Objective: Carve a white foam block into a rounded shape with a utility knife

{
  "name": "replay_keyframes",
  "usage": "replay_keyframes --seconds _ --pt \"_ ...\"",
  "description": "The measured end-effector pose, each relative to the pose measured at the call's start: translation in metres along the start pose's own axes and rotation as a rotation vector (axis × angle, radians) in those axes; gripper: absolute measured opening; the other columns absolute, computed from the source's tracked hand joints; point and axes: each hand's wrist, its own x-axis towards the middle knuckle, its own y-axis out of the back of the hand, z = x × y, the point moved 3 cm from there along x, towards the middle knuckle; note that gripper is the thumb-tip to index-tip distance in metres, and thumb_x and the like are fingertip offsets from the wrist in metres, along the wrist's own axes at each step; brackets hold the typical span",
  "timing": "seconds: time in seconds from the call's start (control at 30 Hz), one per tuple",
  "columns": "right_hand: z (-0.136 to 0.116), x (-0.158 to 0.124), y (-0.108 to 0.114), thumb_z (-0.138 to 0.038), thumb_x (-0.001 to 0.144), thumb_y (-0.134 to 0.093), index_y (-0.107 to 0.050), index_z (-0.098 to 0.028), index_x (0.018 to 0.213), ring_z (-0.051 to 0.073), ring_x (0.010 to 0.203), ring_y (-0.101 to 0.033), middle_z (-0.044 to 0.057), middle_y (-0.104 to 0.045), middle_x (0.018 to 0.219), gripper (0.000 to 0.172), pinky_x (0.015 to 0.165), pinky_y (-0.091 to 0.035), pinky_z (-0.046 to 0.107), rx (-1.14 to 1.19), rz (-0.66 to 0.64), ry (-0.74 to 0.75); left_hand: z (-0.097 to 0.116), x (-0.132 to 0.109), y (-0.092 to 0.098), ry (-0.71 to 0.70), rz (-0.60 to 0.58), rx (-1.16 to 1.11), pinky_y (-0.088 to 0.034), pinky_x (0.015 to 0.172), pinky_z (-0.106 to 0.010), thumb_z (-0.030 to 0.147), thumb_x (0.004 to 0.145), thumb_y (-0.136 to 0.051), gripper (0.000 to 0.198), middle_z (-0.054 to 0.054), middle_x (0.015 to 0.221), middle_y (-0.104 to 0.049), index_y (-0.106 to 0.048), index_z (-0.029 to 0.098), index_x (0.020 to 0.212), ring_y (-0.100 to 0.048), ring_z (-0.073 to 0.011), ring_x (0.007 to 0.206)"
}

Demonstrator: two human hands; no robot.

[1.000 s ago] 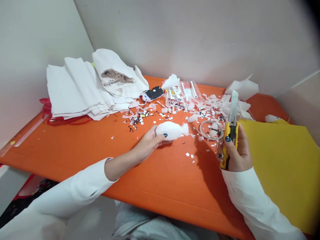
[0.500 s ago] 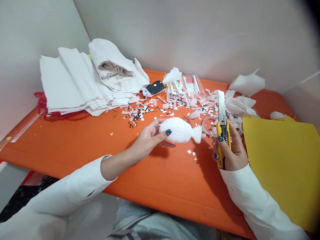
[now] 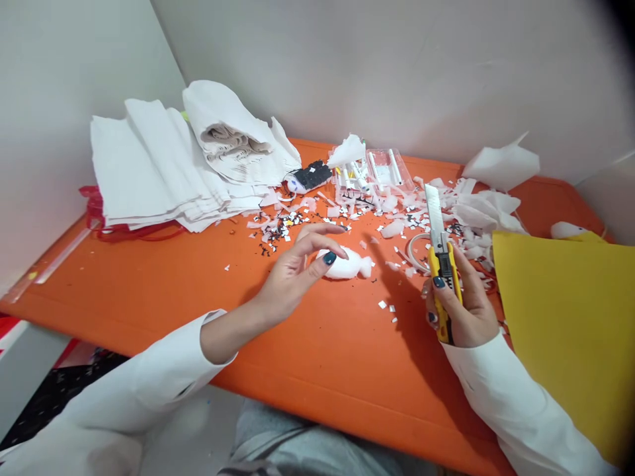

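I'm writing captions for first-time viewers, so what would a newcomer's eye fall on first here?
Probably the yellow utility knife, held right of centre in the right hand with its long blade pointing up. Next might be the small white fish-shaped piece near the middle of the bright orange table, with the open left hand partly in front of it. The large yellow sheet at the right also stands out.

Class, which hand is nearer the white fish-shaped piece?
Left. The left hand is curved over the white piece from its left; the right hand, holding the utility knife, is farther right.
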Motion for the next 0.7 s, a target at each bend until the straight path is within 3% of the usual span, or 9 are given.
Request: replay_keyframes --seconds 0.17,0.4,0.7 --pt "0.002 0.001 0.0 -0.033 0.084 -0.067 -0.036 -0.036 0.145 0.007 0.042 -0.046 -0.002 -0.056 0.075 0.068 0.032 -0.04 0.019 -0.031 -0.035 0.026 0.007 -0.004 0.0 -0.04 0.012 -0.093 -0.038 0.102 -0.034 0.035 0.089 -0.059 0.016 -0.006 0.11 -0.059 -0.068 0.024 0.082 -0.051 -0.0203 0.116" --pt "0.006 0.001 -0.001 -0.033 0.085 -0.066 -0.032 -0.032 0.148 0.007 0.041 -0.046 -0.002 -0.057 0.076 0.071 0.033 -0.041 0.02 -0.077 -0.058 0.028 0.012 -0.008 0.001 0.0 0.014 -0.148 -0.044 0.093 -0.033 0.036 0.084 -0.066 0.015 -0.007 0.106 -0.061 -0.068 0.023 0.076 -0.052 -0.021 0.113" --pt "0.006 0.002 -0.001 -0.033 0.084 -0.067 -0.033 -0.033 0.147 0.008 0.04 -0.046 -0.002 -0.058 0.073 0.072 0.032 -0.041 0.02 -0.07 -0.055 0.0 0.015 -0.01 0.001 0.033 0.002 -0.199 -0.042 0.098 -0.037 0.038 0.083 -0.067 0.019 -0.006 0.101 -0.063 -0.066 0.021 0.073 -0.055 -0.0221 0.111"
